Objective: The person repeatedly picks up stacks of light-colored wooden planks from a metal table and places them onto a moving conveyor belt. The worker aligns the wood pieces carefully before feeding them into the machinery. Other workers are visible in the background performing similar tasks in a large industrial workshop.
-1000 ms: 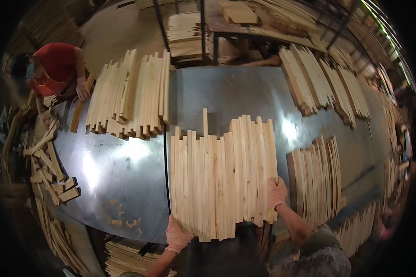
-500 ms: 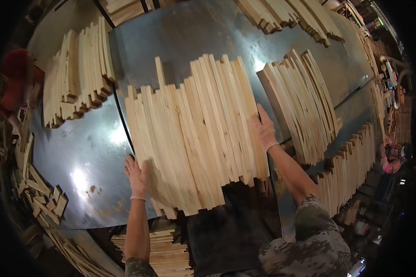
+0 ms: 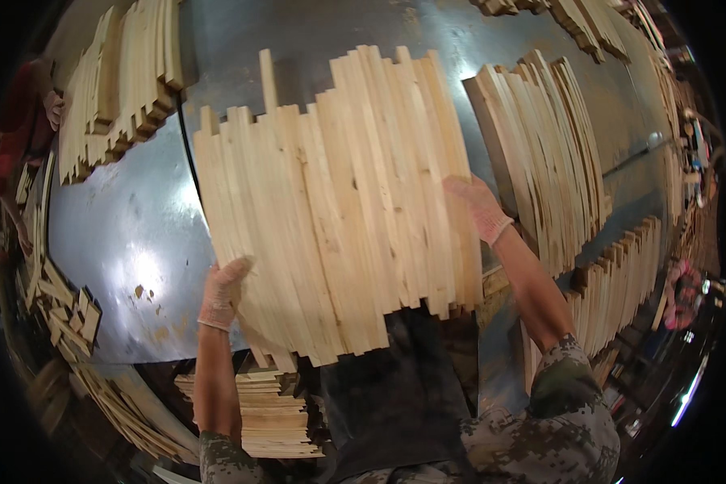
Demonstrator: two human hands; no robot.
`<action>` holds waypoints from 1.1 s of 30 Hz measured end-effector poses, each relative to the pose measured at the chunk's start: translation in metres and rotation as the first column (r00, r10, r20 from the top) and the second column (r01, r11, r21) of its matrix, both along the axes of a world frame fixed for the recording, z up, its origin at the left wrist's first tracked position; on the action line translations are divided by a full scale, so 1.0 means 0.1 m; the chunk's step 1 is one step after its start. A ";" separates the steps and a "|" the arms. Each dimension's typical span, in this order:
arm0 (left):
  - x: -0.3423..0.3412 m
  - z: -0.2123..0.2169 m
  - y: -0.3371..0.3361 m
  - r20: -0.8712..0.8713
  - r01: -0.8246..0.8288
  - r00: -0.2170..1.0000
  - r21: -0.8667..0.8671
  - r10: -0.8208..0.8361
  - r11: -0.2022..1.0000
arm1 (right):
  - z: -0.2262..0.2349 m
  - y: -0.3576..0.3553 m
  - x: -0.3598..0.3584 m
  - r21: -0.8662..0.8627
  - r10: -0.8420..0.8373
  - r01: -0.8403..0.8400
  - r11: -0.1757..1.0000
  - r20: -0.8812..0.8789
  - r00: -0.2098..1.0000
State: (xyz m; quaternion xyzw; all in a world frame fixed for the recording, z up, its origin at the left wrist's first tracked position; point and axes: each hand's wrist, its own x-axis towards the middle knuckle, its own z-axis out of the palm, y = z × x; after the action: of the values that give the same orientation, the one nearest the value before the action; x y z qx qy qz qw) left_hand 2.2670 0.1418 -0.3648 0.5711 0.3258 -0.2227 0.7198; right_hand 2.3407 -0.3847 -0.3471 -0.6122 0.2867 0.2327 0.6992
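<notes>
Slats (image 3: 339, 202) pulled nearer, hands (image 3: 222, 289) flanking edges

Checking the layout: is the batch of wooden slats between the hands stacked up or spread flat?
Spread flat: the wooden slats lie side by side on the metal table.

One head camera, looking steeply down

The single fisheye view looks from the person's head onto the metal table (image 3: 137, 234), close above the row of wooden slats (image 3: 339, 202). Forearms enter from the lower edge; straight edges bend toward the rim.
</notes>
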 end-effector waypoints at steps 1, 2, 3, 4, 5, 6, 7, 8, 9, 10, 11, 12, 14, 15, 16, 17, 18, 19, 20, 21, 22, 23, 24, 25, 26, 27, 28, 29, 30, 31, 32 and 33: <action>-0.03 0.05 -0.06 -0.035 0.008 0.999 -0.029 -0.009 1.000 | -0.16 -0.15 -0.09 -0.005 0.001 -0.001 1.000 -0.002 1.000; -0.09 0.15 -0.16 -0.068 0.004 0.998 -0.052 -0.008 0.999 | -0.19 -0.23 -0.15 0.037 0.001 0.000 0.999 -0.017 1.000; -0.16 0.25 -0.25 -0.098 -0.009 0.995 -0.073 0.002 0.997 | -0.19 -0.27 -0.21 0.081 0.010 -0.008 0.997 -0.030 0.999; -0.21 0.30 -0.32 -0.092 -0.031 0.996 -0.121 0.020 0.992 | -0.20 -0.32 -0.27 0.121 0.016 -0.011 0.993 -0.038 0.999; -0.29 0.37 -0.37 -0.085 -0.055 0.996 -0.165 0.041 0.985 | -0.27 -0.41 -0.35 0.112 0.019 -0.015 0.994 -0.037 0.999; -0.36 0.44 -0.38 -0.076 -0.077 0.995 -0.210 0.062 0.975 | -0.34 -0.50 -0.45 0.101 0.023 -0.020 0.995 -0.035 0.999; -0.50 0.42 -0.31 -0.101 -0.074 0.993 -0.157 0.059 0.985 | -0.32 -0.55 -0.49 0.169 0.052 -0.044 0.985 -0.043 0.998; -0.60 0.53 -0.30 -0.102 -0.078 0.993 -0.154 0.062 0.985 | -0.30 -0.57 -0.55 0.238 0.079 -0.064 0.969 -0.051 0.996; -0.68 0.65 -0.32 -0.096 -0.087 0.993 -0.150 0.073 0.985 | -0.26 -0.55 -0.60 0.139 0.113 -0.109 0.984 -0.021 0.993; -0.75 0.76 -0.34 -0.083 -0.102 0.992 -0.140 0.091 0.985 | -0.24 -0.54 -0.65 0.044 0.156 -0.156 0.987 0.017 0.988; -0.84 0.89 -0.33 -0.034 -0.130 0.991 -0.164 0.126 0.978 | -0.35 -0.72 -0.70 0.208 0.175 -0.186 0.960 0.069 0.982; -0.98 1.02 -0.32 0.016 -0.166 0.985 -0.171 0.171 0.971 | -0.21 -0.49 -0.66 0.150 0.183 -0.192 0.970 0.070 0.981; -1.40 1.07 -0.19 0.012 -0.190 0.981 -0.165 0.195 0.968 | 0.30 -0.02 -0.57 0.111 0.245 -0.256 0.960 0.102 0.964; -1.60 1.11 -0.16 0.032 -0.235 0.969 -0.181 0.244 0.955 | 0.26 -0.05 -0.56 0.158 0.258 -0.279 0.947 0.142 0.956; -1.79 1.21 -0.16 0.051 -0.278 0.955 -0.196 0.293 0.940 | 0.19 -0.06 -0.50 0.208 0.269 -0.302 0.930 0.175 0.947; -1.96 1.35 -0.15 0.056 -0.335 0.936 -0.172 0.349 0.926 | 0.38 0.19 -0.45 0.236 0.283 -0.317 0.919 0.170 0.944; -2.13 1.48 -0.18 0.060 -0.397 0.910 -0.153 0.409 0.905 | 0.62 0.43 -0.38 0.259 0.304 -0.337 0.905 0.162 0.939; -2.28 1.80 -0.19 0.067 -0.445 0.886 -0.154 0.459 0.882 | 0.73 0.63 -0.32 0.314 0.359 -0.392 0.865 0.160 0.920; -2.57 1.83 -0.19 0.138 -0.478 0.857 -0.148 0.497 0.866 | 0.86 0.84 -0.26 0.362 0.424 -0.457 0.813 0.171 0.890; -2.83 1.93 -0.16 0.178 -0.503 0.837 -0.118 0.517 0.856 | 0.99 1.05 -0.25 0.401 0.473 -0.508 0.763 0.190 0.860; -3.11 2.03 -0.14 0.216 -0.532 0.814 -0.096 0.539 0.841 | 1.15 1.27 -0.25 0.397 0.536 -0.582 0.710 0.233 0.812; -3.32 2.21 -0.15 0.246 -0.573 0.786 -0.055 0.567 0.818 | 1.24 1.47 -0.22 0.413 0.583 -0.637 0.651 0.266 0.768; -3.59 2.30 -0.16 0.287 -0.618 0.745 -0.044 0.602 0.785 | 1.37 1.72 -0.22 0.399 0.635 -0.703 0.589 0.310 0.708; -3.82 2.42 -0.26 0.315 -0.659 0.706 -0.036 0.634 0.751 | 1.47 1.88 -0.21 0.359 0.648 -0.739 0.569 0.358 0.673; -4.10 2.55 -0.32 0.305 -0.718 0.658 -0.020 0.688 0.696 | 1.60 2.16 -0.33 0.385 0.678 -0.770 0.509 0.373 0.634; -4.37 2.71 -0.41 0.294 -0.771 0.607 -0.008 0.738 0.637 | 1.78 2.44 -0.51 0.406 0.706 -0.796 0.449 0.385 0.594; -4.67 2.87 -0.50 0.279 -0.817 0.555 0.006 0.783 0.577 | 1.97 2.70 -0.71 0.430 0.731 -0.814 0.390 0.394 0.558; -4.97 2.89 -0.58 0.331 -0.854 0.496 0.018 0.803 0.520 | 2.13 2.93 -0.91 0.420 0.755 -0.847 0.326 0.424 0.501; -5.32 2.89 -0.69 0.378 -0.887 0.436 0.030 0.817 0.460 | 2.27 3.17 -1.14 0.410 0.776 -0.874 0.262 0.449 0.443; -5.64 2.93 -0.81 0.419 -0.914 0.383 0.041 0.823 0.405 | 2.40 3.34 -1.38 0.400 0.791 -0.893 0.206 0.469 0.393; -5.97 3.01 -0.95 0.455 -0.937 0.317 0.014 0.832 0.349 | 2.48 3.52 -1.62 0.388 0.799 -0.908 0.158 0.490 0.349; -6.30 3.03 -1.09 0.493 -0.957 0.243 -0.019 0.836 0.289 | 2.48 3.76 -1.89 0.371 0.804 -0.923 0.104 0.514 0.297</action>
State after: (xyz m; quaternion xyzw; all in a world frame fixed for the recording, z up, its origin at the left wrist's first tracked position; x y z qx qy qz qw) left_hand 1.6375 0.0332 -0.0619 0.4050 0.4637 0.4110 0.6723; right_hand 2.1519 -0.0091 -0.0994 -0.4138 -0.2864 0.6181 0.6039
